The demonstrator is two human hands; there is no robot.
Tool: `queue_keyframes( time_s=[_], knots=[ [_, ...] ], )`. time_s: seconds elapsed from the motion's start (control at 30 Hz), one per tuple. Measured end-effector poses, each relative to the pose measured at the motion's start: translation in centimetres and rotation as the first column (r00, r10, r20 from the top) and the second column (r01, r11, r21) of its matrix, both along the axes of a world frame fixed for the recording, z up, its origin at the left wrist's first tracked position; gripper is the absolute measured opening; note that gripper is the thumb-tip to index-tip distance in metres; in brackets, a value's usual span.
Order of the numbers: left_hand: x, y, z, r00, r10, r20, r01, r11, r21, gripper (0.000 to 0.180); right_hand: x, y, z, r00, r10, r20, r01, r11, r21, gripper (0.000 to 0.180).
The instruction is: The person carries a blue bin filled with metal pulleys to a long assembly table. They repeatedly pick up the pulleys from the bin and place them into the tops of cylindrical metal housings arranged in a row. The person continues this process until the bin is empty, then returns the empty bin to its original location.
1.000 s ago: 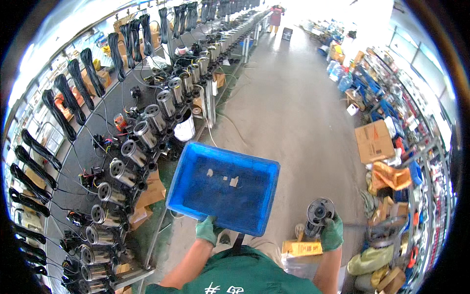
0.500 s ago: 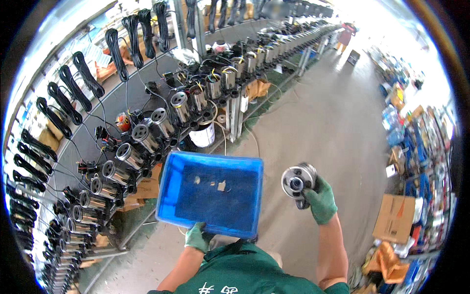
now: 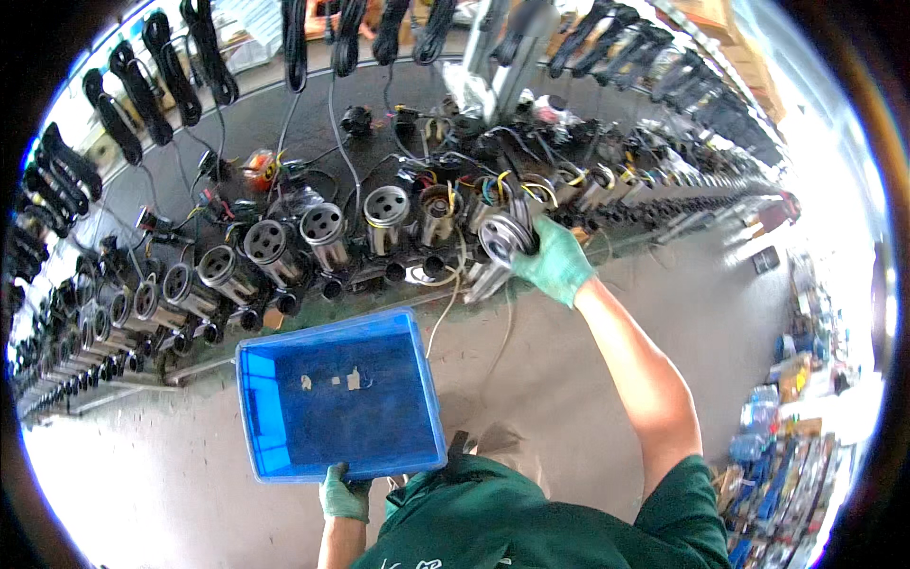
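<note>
My left hand [image 3: 346,493], in a green glove, is closed on the near rim of a blue plastic bin [image 3: 269,417]. The bin tilts toward me and has only small pale scraps on its bottom. Out over the bench edge, my gloved right hand [image 3: 556,262] grips a round silver metal part [image 3: 497,238] with a recessed face and a grooved side; my fingers partly hide it. Right beside that part is an upright metal cylinder [image 3: 438,213] with wires at its open top. Nearby, another metal cylinder [image 3: 386,220] carries a round cap with holes.
A long dark bench [image 3: 270,123] curves across, lined with several metal cylinders and loose wires. Bundled black cables [image 3: 295,45] hang above it. An orange-red container [image 3: 259,171] stands on the bench. Crowded goods with water bottles [image 3: 758,417] line the right side. A dark box [image 3: 765,260] rests on the floor.
My view has turned toward the bench. My right hand has carried the round metal part from over the floor to the row of cylinders. The left hand still holds the bin.
</note>
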State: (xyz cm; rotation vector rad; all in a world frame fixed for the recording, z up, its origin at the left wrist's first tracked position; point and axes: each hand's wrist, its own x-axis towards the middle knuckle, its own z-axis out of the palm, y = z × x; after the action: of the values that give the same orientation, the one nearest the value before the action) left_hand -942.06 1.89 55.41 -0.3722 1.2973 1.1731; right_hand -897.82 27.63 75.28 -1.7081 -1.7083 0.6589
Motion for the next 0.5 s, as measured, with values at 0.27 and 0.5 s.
queue_keyframes(
  time_s=[0.27,0.5],
  knots=[
    [7.9,-3.2,2.5,0.847,0.521,-0.107,-0.519,0.854,0.05,0.023,-1.6,18.1,-3.0,0.576,0.272,0.771,-0.495,0.867,0.064,0.038],
    [17.5,-8.1,2.1,0.558,0.819,-0.135,-0.817,0.57,0.084,0.047,-1.4,21.5,-7.3,0.354,0.388,0.851,-0.726,0.687,-0.011,0.037]
  ],
)
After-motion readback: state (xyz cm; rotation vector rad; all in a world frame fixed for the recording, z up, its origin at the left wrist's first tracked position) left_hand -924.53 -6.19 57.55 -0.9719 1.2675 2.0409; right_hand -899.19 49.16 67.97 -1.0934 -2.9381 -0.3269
